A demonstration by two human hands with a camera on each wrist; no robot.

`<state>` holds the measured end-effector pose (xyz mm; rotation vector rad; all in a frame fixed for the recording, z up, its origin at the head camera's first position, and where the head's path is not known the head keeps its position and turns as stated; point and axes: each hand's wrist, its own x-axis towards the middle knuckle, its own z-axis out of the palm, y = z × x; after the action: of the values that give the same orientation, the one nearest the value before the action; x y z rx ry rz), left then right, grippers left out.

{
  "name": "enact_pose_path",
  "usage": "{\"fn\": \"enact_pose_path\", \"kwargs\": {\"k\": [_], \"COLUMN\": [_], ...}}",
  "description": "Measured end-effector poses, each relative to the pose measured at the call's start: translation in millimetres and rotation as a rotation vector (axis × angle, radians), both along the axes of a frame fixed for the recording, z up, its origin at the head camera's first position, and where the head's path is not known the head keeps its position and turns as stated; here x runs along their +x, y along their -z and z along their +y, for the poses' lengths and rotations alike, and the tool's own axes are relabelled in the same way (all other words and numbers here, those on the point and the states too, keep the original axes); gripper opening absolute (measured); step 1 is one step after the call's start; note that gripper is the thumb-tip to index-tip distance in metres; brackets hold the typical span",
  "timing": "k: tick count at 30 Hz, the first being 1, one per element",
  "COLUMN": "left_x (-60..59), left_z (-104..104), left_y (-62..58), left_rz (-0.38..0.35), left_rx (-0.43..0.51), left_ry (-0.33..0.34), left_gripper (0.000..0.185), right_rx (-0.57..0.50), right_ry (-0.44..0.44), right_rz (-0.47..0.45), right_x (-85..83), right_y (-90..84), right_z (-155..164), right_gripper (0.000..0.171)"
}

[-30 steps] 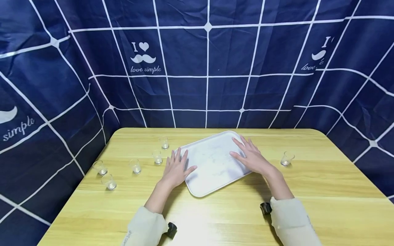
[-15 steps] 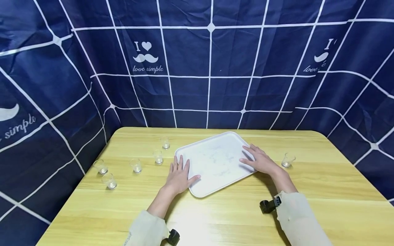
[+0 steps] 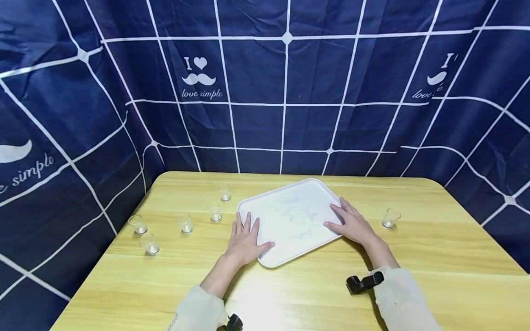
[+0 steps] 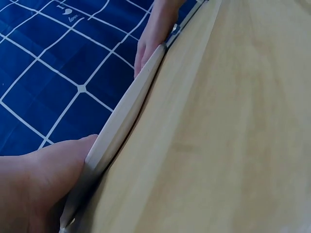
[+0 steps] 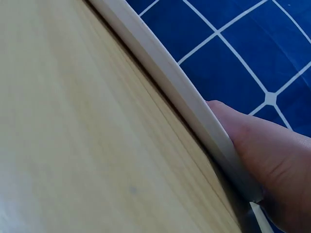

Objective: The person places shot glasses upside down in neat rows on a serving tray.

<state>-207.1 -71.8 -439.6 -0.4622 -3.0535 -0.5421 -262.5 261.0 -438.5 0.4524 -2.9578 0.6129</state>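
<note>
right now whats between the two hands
The white tray lies between the left hand and right hand, each touching an edge; head view shows it.

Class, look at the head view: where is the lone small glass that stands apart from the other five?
The lone glass stands on the right side of the wooden table, just right of the right hand resting on the white tray.
</note>
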Motion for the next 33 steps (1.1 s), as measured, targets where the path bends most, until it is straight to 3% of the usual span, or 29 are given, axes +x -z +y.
{"fn": "enact_pose_path", "kwargs": {"k": [5, 15, 20, 27, 33], "left_x": [-4.6, -30.3, -36.2, -22.8, -6.6], "left_z": [-5, -23, -28, -18, -5], "left_y": [-2.9, -0.2, -5.2, -16.1, -31.4], "left_rz": [-0.009, -0.02, -0.046, 0.003, 0.0], "left_rx": [0.011, 0.01, -0.034, -0.097, -0.175], "left_ry": [0.045, 0.154, 0.166, 0.112, 0.102], "left_gripper": [0.085, 0.085, 0.082, 0.075, 0.074], "right_rx": [0.015, 0.068, 0.084, 0.059, 0.147], "right_ry": [0.023, 0.092, 0.118, 0.102, 0.052], "right_rz": [-0.013, -0.041, -0.049, 0.003, 0.05], "right_x": [3.8, 21.4, 26.6, 18.7, 11.2], "right_y": [-1.4, -5.1, -8.2, -20.9, -43.0], "right_z": [-2, -15, -20, -10, -3], "right_gripper": [0.079, 0.08, 0.079, 0.063, 0.052]}}
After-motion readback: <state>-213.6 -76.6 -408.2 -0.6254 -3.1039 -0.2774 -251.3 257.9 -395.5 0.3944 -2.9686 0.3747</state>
